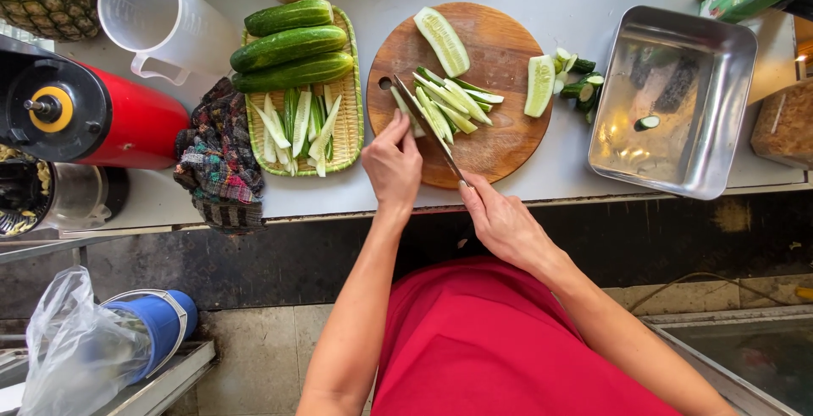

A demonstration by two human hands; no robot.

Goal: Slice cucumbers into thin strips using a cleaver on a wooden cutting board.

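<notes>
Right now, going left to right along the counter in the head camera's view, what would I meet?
Red cylindrical appliance → dark plaid cloth → woven green tray of cucumbers → round wooden cutting board → heap of cucumber ends → rectangular steel pan.

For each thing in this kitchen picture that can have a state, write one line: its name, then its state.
Knife: held in the right hand, blade on the cucumber strips.
Left hand: fingertips steadying the strips.
Cucumber half: cut face up on the round board.
Three cucumbers: whole, on the woven tray.
Metal pan: nearly empty, one slice inside.
Plastic jug: empty.
</notes>
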